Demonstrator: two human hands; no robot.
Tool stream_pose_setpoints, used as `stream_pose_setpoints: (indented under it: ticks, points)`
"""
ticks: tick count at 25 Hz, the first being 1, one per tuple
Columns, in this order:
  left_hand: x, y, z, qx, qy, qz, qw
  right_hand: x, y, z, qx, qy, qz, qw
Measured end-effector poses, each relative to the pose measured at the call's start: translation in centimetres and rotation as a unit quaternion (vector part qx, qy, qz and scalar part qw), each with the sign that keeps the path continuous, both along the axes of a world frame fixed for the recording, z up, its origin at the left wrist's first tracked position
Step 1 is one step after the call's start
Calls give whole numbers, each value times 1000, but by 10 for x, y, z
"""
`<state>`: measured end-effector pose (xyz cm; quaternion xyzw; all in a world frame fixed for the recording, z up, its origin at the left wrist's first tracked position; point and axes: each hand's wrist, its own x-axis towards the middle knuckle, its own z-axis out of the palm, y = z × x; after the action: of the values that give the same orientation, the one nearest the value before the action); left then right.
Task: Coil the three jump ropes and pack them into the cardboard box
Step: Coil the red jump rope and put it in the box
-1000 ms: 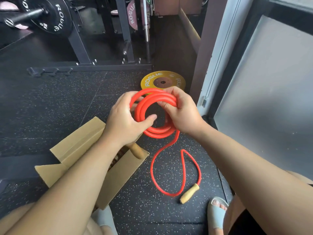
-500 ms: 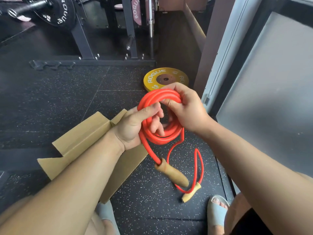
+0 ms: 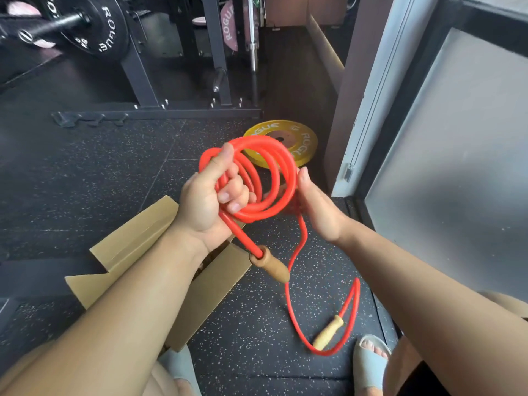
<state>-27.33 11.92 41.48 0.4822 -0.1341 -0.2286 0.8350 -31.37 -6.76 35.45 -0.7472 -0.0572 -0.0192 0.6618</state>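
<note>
Head view, person crouched over a speckled black rubber floor (image 3: 108,172). The left hand (image 3: 210,202) is clenched around one side of a coiled red jump rope (image 3: 258,142), fingers curled through the loops and thumb lying up along the coil's outer edge. The right hand (image 3: 318,208) stands at the opposite side of the coil, thumb straight and touching the outermost loop; its fingers pass behind the rope, so it cannot be told whether it grasps the rope or merely supports it. The coil is held in the air, tilted, above the floor and beyond the open cardboard box (image 3: 220,284), which sits on the floor under the left forearm. One wooden handle (image 3: 271,267) hangs from the coil just below the left hand, over the box's near corner. The uncoiled tail drops from under the right hand to the floor, ending in a second wooden handle (image 3: 328,334) near a sandalled foot (image 3: 371,364). A yellow weight plate (image 3: 304,140) lies flat behind the coil.
</note>
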Motion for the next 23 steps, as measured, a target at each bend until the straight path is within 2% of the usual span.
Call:
stream_pose_setpoints:
  ticks: [2, 5, 8, 10, 13, 15, 18, 20, 23]
  points:
    - [5, 3, 1, -16, 9, 11, 1000, -1, 0, -11, -42, 26, -15, 999]
    - [10, 3, -7, 67, -70, 65, 993, -1, 0, -16, -100, -2, -78, 992]
    - [17, 6, -11, 131, -100, 118, 979, -2, -6, -2, -26, -60, -122, 990]
    - [16, 7, -9, 138, -111, 85, 980, -4, -4, 7, 12, -73, -94, 993]
    - [0, 0, -7, 109, -91, -20, 990, -4, 4, 2, 7, -40, -47, 998]
    - [-5, -2, -8, 81, -61, -41, 994, -3, 5, 2, -9, -12, -58, 998]
    - [2, 4, -5, 36, -23, -20, 999, -3, 0, 9, -58, 54, -89, 993]
    - [10, 9, -2, 10, 0, 9, 1000, -5, -1, 5, -94, 49, -115, 988]
    - [16, 10, -3, 20, 14, 94, 995, -8, 0, -5, -303, -7, -65, 951]
